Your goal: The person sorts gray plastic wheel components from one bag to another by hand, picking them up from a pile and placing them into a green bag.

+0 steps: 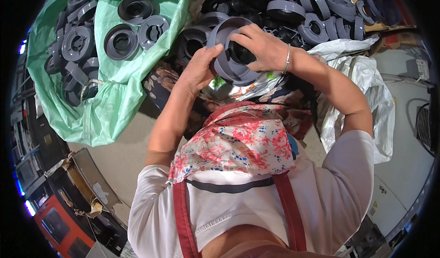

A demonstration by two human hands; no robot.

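Observation:
Over my lap I hold a wide, round grey plastic ring (223, 70) with both hands. My left hand (199, 68) grips its left side, the thumb on the rim and the fingers partly hidden below. Closed on the ring's right side is my right hand (266, 47), its fingers bent over a dark round centre (240, 54). Whether that centre is a separate piece cannot be told. Just left of the ring, another round grey part (192, 40) with a dark middle lies near my left fingers.
A green woven sack (110, 88) at the left holds several similar grey parts (78, 43). More grey rings and black pieces (314, 29) are heaped at the far right. A white plastic sack (357, 84) lies beside my right arm, near a grey cabinet (389, 184).

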